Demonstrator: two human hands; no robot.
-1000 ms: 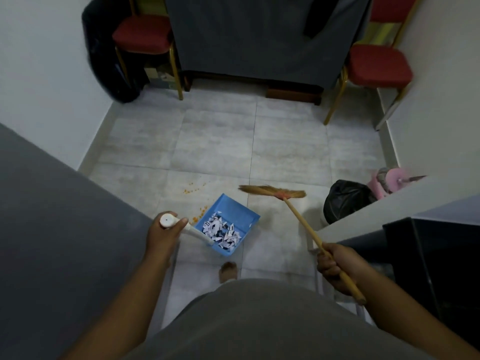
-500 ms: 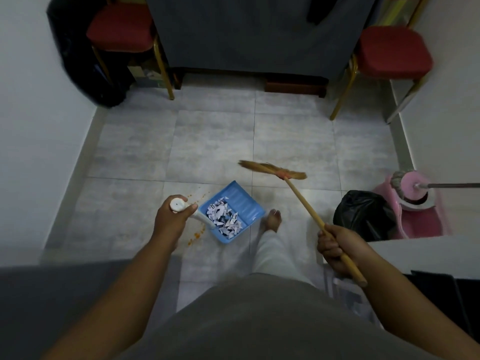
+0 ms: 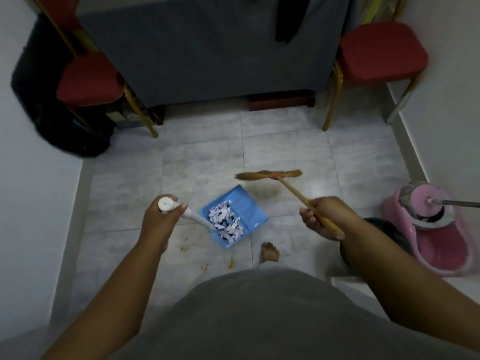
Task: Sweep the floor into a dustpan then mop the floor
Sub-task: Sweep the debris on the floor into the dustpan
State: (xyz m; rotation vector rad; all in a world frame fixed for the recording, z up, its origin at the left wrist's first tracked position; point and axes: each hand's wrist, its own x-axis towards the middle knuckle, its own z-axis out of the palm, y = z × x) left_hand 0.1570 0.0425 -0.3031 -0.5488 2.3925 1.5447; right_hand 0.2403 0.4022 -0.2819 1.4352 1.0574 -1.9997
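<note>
Person holding a dustpan and a broom over a tiled floor.

Left hand fingers wrap the white handle of the blue dustpan, which holds paper scraps. Right hand grips the broom stick, bristles beyond the pan.

Dim indoor light, soft glare on floor tiles, motion blur at edges, wide-angle bowing

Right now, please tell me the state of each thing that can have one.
Dustpan: holds paper scraps, carried by left hand.
Broom: gripped by right hand.
Floor: orange crumbs left.
Mop bucket: unused, mop in it.
</note>
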